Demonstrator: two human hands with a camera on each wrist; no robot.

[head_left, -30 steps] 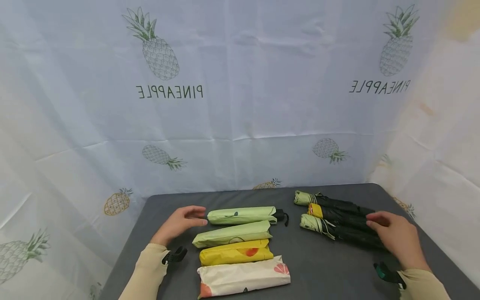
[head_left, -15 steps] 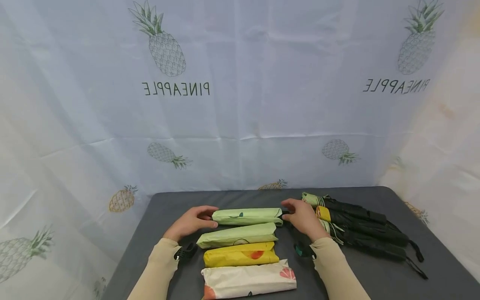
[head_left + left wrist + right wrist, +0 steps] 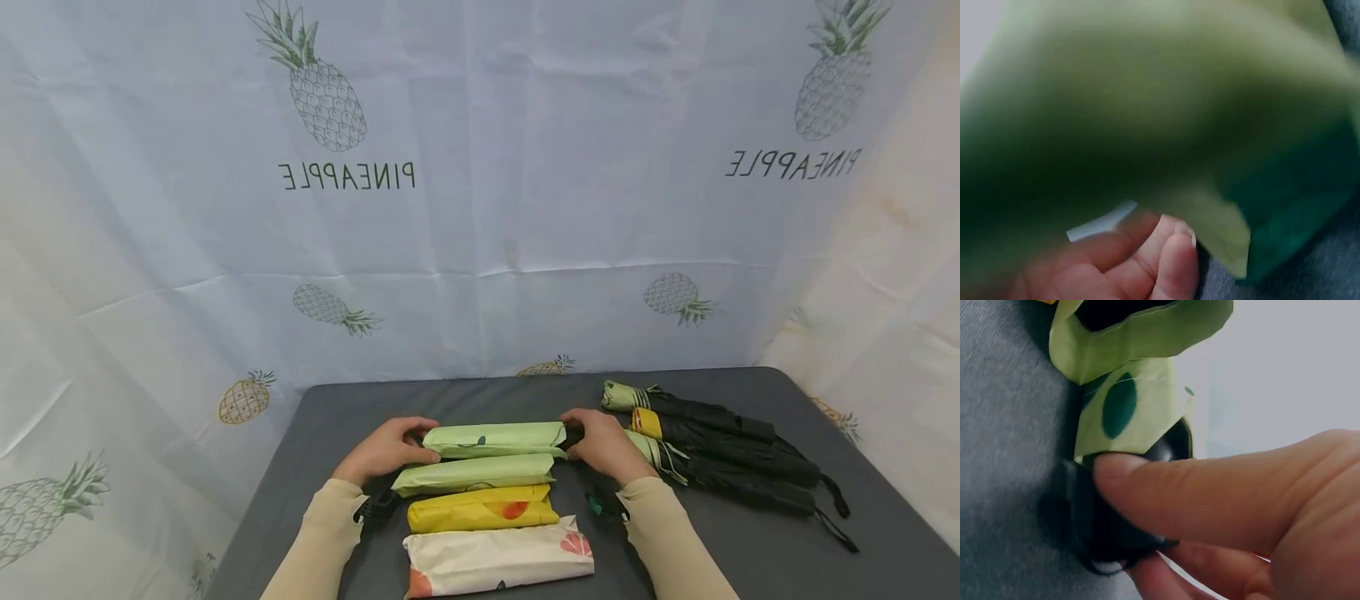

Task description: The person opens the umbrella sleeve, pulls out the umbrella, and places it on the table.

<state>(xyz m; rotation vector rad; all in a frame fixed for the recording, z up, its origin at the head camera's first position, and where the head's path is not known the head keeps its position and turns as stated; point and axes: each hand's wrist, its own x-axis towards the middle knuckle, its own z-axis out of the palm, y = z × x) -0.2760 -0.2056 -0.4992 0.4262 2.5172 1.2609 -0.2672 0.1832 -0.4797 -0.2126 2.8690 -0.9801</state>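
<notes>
A folded umbrella in a light green sleeve [image 3: 495, 439] lies at the back of the row, between both hands. My right hand [image 3: 602, 442] pinches its black handle [image 3: 1116, 525] at the sleeve's mouth, thumb on one side and fingers on the other. At the opposite end, my left hand [image 3: 386, 450] grips the sleeve's closed tip between thumb and fingers. In the left wrist view a blurred green sleeve covers most of the picture and hides part of the hand. Just in front lies a second light green sleeve [image 3: 474, 475].
Nearer are a yellow sleeve [image 3: 480, 509] and a white sleeve [image 3: 498, 557] with fruit prints. Several folded black umbrellas [image 3: 720, 442] with green or yellow ends lie side by side at the right on the dark table [image 3: 750, 542]. A pineapple-print curtain [image 3: 480, 208] hangs behind.
My right hand has come left from the black umbrellas to the handle of the green-sleeved umbrella. My left hand has closed in on the sleeve's left end.
</notes>
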